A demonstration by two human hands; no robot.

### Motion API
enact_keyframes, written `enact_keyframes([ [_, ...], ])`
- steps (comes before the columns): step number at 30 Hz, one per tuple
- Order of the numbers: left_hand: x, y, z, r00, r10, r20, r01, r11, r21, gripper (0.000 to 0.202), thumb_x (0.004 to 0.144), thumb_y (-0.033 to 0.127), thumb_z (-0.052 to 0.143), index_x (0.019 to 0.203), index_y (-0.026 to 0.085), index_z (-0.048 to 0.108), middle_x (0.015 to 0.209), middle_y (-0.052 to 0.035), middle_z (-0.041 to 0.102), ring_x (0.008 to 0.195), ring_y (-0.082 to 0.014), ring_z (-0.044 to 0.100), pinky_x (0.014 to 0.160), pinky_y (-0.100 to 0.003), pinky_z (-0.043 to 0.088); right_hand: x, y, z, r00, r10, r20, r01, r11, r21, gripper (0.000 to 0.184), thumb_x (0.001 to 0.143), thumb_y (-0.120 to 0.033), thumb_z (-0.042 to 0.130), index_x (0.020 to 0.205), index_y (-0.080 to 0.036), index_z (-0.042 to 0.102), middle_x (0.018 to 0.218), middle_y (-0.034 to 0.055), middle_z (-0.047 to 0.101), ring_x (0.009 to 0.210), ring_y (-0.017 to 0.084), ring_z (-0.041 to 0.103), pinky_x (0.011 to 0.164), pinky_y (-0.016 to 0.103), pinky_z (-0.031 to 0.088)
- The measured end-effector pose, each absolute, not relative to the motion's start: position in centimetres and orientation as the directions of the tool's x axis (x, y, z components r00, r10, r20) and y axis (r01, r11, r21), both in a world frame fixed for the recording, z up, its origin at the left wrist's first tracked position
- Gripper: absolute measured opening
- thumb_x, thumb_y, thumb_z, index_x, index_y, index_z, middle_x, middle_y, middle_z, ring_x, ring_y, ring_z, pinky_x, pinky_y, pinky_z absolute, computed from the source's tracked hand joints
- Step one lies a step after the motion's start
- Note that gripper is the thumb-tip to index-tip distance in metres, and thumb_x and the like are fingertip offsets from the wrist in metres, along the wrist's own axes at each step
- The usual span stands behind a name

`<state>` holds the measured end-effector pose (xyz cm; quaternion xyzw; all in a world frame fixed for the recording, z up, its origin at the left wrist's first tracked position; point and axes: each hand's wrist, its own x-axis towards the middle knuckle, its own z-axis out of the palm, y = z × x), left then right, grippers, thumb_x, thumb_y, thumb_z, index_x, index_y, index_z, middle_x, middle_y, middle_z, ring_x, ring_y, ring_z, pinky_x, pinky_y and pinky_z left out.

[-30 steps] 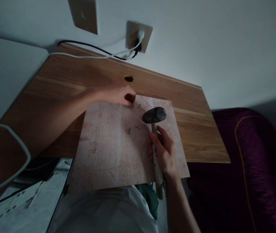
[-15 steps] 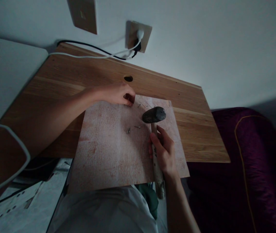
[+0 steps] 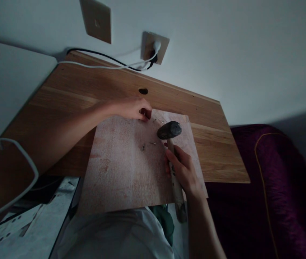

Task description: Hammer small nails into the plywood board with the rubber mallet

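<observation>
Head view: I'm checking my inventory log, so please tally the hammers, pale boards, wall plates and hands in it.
Hammer: 1
Pale board: 1
Wall plates: 2 (bare plate, plate with plugs)
Hands: 2 (left hand, right hand)
Total: 6

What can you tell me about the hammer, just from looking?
The hammer has a thick, dark, blunt head, rubber or metal, I can't tell which, and a long, pale, worn-looking handle with dark marks. The right hand grips the handle's upper part. The head points toward the wall, over the board; the handle's end sticks out past the near edge. Whether the head touches the board is unclear.
</observation>
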<state>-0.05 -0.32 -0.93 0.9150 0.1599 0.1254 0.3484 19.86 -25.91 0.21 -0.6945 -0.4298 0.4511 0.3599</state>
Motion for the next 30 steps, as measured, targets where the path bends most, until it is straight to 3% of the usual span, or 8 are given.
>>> enact_keyframes([
  [4, 0.0, -0.3, -1.0, 0.896, 0.439, 0.075, 0.286, -0.696, 0.659, 0.023, 0.082, 0.04, 0.076, 0.092, 0.019, 0.079, 0.087, -0.0059, 0.076, 0.081, -0.0204, 0.066, 0.077, -0.035, 0.045, 20.5, -25.9, 0.9, 0.179, 0.925, -0.336, 0.318, -0.378, -0.87, 0.046, 0.096, -0.062, 0.068, 0.114, -0.019, 0.068, 0.063, -0.0047, 0.06, 0.05, 0.015, 0.059, 0.046, 0.027, 0.047],
  [8, 0.1, -0.2, -1.6, 0.889, 0.446, 0.106, 0.273, -0.701, 0.659, 0.011, 0.087, 0.029, 0.075, 0.086, 0.018, 0.077, 0.081, -0.003, 0.073, 0.082, -0.0179, 0.068, 0.079, -0.03, 0.044, 20.7, -26.2, 1.1, 0.145, 0.909, -0.391, 0.269, -0.417, -0.868, 0.056, 0.095, -0.069, 0.067, 0.124, -0.021, 0.062, 0.069, -0.0048, 0.065, 0.045, 0.014, 0.058, 0.04, 0.026, 0.046],
  [14, -0.2, 0.3, -2.1, 0.904, 0.409, 0.125, 0.207, -0.675, 0.709, 0.01, 0.087, 0.027, 0.075, 0.089, 0.018, 0.078, 0.077, -0.0017, 0.072, 0.072, -0.0157, 0.064, 0.072, -0.029, 0.044, 20.0, -25.4, 1.7, 0.212, 0.935, -0.283, 0.261, -0.333, -0.906, 0.047, 0.097, -0.064, 0.068, 0.115, -0.021, 0.066, 0.066, -0.0085, 0.057, 0.037, 0.007, 0.047, 0.033, 0.021, 0.033],
  [19, -0.8, 1.5, -2.7, 0.869, 0.479, 0.127, 0.17, -0.529, 0.831, 0.025, 0.088, 0.033, 0.075, 0.108, 0.018, 0.076, 0.09, -0.0037, 0.073, 0.081, -0.0172, 0.066, 0.075, -0.029, 0.048, 18.5, -23.3, 2.4, 0.187, 0.962, -0.199, 0.224, -0.239, -0.945, 0.046, 0.099, -0.059, 0.067, 0.122, -0.02, 0.068, 0.066, -0.0083, 0.057, 0.038, 0.008, 0.047, 0.033, 0.022, 0.032],
  [23, -0.9, 2.0, -3.4, 0.822, 0.545, 0.166, 0.063, -0.377, 0.924, 0.023, 0.094, 0.028, 0.064, 0.112, 0.017, 0.072, 0.101, -0.0068, 0.072, 0.087, -0.0165, 0.066, 0.079, -0.03, 0.05, 17.6, -21.2, 2.3, 0.111, 0.974, -0.197, 0.266, -0.22, -0.938, 0.044, 0.099, -0.059, 0.067, 0.119, -0.02, 0.068, 0.065, -0.0083, 0.056, 0.038, 0.008, 0.048, 0.033, 0.022, 0.034],
  [26, -0.8, 2.0, -3.5, 0.803, 0.574, 0.16, 0.091, -0.382, 0.92, 0.02, 0.095, 0.024, 0.059, 0.11, 0.017, 0.071, 0.096, -0.0063, 0.068, 0.084, -0.0162, 0.063, 0.077, -0.031, 0.049, 17.2, -20.3, 1.9, 0.09, 0.971, -0.222, 0.302, -0.24, -0.923, 0.04, 0.099, -0.059, 0.067, 0.109, -0.021, 0.068, 0.063, -0.0083, 0.055, 0.038, 0.008, 0.047, 0.033, 0.022, 0.035],
  [30, -0.9, 1.9, -3.2, 0.798, 0.585, 0.149, 0.16, -0.443, 0.882, 0.019, 0.095, 0.025, 0.058, 0.104, 0.017, 0.072, 0.088, -0.0045, 0.062, 0.079, -0.0169, 0.06, 0.074, -0.032, 0.047, 16.9, -20.3, 1.5, 0.119, 0.976, -0.181, 0.293, -0.209, -0.933, 0.037, 0.102, -0.057, 0.064, 0.115, -0.022, 0.066, 0.064, -0.0081, 0.055, 0.038, 0.008, 0.047, 0.032, 0.022, 0.033],
])
